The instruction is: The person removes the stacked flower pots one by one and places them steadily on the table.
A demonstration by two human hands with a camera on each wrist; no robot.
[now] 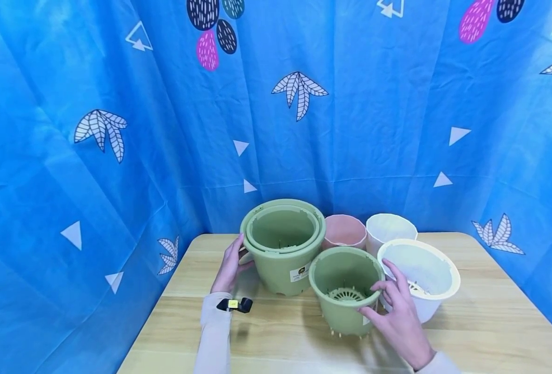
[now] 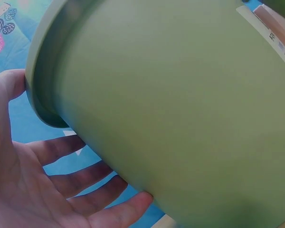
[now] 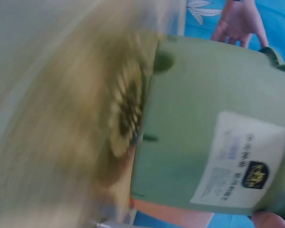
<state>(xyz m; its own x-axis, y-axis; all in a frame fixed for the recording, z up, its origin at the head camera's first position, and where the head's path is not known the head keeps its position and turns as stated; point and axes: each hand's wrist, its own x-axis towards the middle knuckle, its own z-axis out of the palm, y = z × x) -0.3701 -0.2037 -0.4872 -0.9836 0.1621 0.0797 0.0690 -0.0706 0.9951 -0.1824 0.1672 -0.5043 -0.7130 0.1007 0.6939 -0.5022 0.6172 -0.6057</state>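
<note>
A large green plastic flower pot [image 1: 276, 270] stands at the left with a smaller green pot [image 1: 283, 228] nested inside it. My left hand [image 1: 229, 267] rests on its left side. In the left wrist view, the thumb touches the rim and the spread fingers [image 2: 80, 180] lie against the wall. My right hand [image 1: 397, 311] pinches the right rim of another green pot [image 1: 346, 319], fingers inside and thumb outside. That pot has a slotted bottom and hangs above the table, slightly tilted. A white label [image 3: 240, 161] on its side shows in the right wrist view.
Beside the right hand stands a white pot with a cream rim [image 1: 444, 298]. Behind are a pink pot [image 1: 345, 231] and a white pot [image 1: 390, 228]. The wooden table [image 1: 500, 322] ends at a blue patterned curtain [image 1: 374, 130].
</note>
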